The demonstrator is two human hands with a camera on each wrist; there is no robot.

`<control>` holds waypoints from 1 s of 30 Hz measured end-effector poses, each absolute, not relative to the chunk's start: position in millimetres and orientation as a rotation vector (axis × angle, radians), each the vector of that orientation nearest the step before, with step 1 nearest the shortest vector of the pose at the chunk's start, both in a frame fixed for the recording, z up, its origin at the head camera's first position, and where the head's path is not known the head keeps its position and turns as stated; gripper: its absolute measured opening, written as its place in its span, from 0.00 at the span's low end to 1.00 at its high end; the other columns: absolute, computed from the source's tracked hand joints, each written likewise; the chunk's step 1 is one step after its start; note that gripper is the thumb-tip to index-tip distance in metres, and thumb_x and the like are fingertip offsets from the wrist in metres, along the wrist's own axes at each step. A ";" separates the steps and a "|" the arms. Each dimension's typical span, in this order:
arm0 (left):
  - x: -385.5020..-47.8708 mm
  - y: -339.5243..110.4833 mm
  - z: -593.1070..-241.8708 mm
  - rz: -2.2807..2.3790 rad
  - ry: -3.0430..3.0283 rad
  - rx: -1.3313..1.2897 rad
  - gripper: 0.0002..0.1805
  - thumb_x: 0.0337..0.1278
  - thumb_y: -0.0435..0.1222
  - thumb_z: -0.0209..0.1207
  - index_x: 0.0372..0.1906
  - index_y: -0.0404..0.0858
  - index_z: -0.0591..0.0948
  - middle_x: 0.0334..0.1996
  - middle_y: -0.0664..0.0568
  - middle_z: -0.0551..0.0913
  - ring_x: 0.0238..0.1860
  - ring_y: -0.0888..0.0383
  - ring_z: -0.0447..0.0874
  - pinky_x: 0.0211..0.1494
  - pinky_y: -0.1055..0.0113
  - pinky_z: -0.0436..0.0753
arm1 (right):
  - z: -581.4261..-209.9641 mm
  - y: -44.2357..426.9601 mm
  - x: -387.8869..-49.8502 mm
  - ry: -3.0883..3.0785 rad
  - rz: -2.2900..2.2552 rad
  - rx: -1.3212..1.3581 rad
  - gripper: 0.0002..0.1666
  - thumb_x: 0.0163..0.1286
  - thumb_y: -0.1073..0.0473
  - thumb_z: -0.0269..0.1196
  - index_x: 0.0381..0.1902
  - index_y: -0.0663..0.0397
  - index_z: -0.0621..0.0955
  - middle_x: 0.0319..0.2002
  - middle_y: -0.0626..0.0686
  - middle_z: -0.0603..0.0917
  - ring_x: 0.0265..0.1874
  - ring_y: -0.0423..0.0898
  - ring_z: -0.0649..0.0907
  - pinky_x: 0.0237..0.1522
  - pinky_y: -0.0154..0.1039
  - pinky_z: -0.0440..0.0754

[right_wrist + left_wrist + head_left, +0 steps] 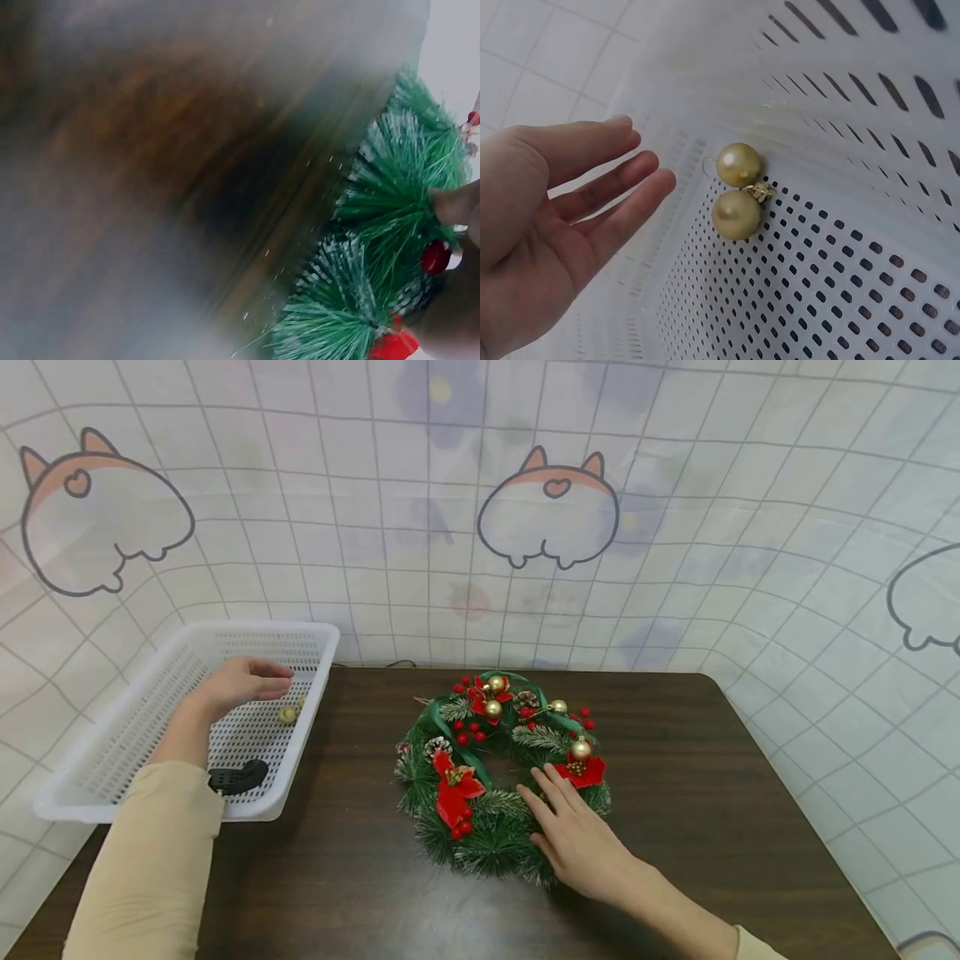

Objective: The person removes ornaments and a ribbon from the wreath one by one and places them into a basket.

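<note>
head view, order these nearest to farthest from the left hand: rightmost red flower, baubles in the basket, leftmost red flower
1. Baubles in the basket, below the left hand
2. Leftmost red flower, on the wreath's left
3. Rightmost red flower, on the wreath's right

Head view: bright, diffuse light; a pale sheen marks the tabletop [367,902] at lower centre, and lines on the wall [390,535] bow near the edges. Left wrist view: dimmer, with small highlights on the gold baubles [736,216]. Right wrist view: heavily blurred at left; the wreath [386,199], right, appears sharper.
</note>
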State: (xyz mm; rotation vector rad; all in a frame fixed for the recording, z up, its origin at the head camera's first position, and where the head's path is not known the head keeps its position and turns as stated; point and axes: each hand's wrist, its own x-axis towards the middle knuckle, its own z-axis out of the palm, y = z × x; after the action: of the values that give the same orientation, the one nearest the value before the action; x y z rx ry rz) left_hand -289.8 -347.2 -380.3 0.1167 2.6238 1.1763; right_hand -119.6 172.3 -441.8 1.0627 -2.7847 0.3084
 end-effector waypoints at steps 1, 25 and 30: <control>-289.8 -347.1 -379.9 1.186 2.619 0.115 0.28 0.78 0.40 0.56 0.71 0.26 0.68 0.68 0.27 0.69 0.66 0.32 0.72 0.70 0.34 0.63 | -442.0 173.2 -121.1 -2.780 0.322 1.082 0.37 0.72 0.60 0.68 0.73 0.64 0.70 0.74 0.71 0.64 0.75 0.69 0.59 0.69 0.60 0.68; -273.6 -326.0 -352.3 1.127 2.689 0.267 0.28 0.77 0.41 0.57 0.70 0.26 0.70 0.66 0.29 0.73 0.65 0.35 0.75 0.67 0.39 0.71 | -445.2 226.2 -179.3 -2.765 0.779 1.276 0.44 0.66 0.86 0.50 0.78 0.57 0.65 0.80 0.67 0.51 0.79 0.66 0.46 0.68 0.63 0.67; -268.4 -321.4 -348.6 1.094 2.730 0.296 0.26 0.77 0.40 0.57 0.69 0.27 0.72 0.65 0.30 0.74 0.63 0.35 0.75 0.65 0.37 0.72 | -435.4 221.3 -172.1 -2.765 0.775 1.161 0.44 0.63 0.86 0.44 0.76 0.60 0.66 0.77 0.63 0.62 0.78 0.61 0.56 0.71 0.62 0.62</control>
State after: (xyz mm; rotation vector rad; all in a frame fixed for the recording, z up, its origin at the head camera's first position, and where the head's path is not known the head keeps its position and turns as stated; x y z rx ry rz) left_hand -268.4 -321.4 -348.6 0.2962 2.7305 1.0943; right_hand -172.1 221.3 -435.4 1.1610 -2.7647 0.7754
